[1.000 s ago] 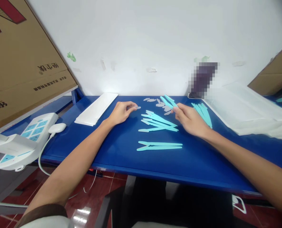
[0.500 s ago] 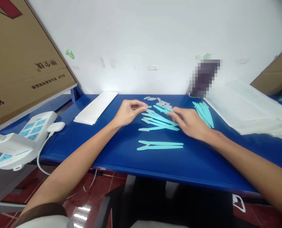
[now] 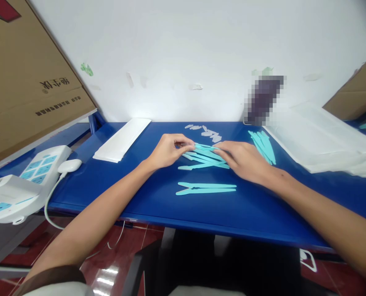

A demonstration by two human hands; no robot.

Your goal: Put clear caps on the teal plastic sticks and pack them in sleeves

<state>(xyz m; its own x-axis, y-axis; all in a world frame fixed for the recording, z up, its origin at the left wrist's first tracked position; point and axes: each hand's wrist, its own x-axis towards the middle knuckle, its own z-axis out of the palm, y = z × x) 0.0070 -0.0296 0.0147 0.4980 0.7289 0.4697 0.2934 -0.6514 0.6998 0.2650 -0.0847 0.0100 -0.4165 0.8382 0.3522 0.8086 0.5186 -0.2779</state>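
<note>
Above the blue table, a turquoise eyebrow razor (image 3: 206, 146) lies sideways between my two hands. My right hand (image 3: 240, 158) is closed on its handle end. My left hand (image 3: 172, 151) pinches at the other end; the small clear blade cap that it held earlier is hidden by the fingers. Under and in front of the hands lie several turquoise razors (image 3: 206, 161), fanned out. Nearer the table's front edge are two more razors (image 3: 207, 188) side by side. Loose clear blade caps (image 3: 212, 135) are scattered behind the hands.
Another pile of turquoise razors (image 3: 262, 146) lies right of my right hand, next to a translucent plastic bag (image 3: 318, 144). A flat white packet (image 3: 123, 139) lies at left. A white power strip (image 3: 37, 172) with a cable is at far left. A pixelated dark object (image 3: 264, 100) leans on the wall.
My hands have come together: the right hand brought the razor level and leftward, and its left end now meets my left hand's fingers. The view has shifted slightly.
</note>
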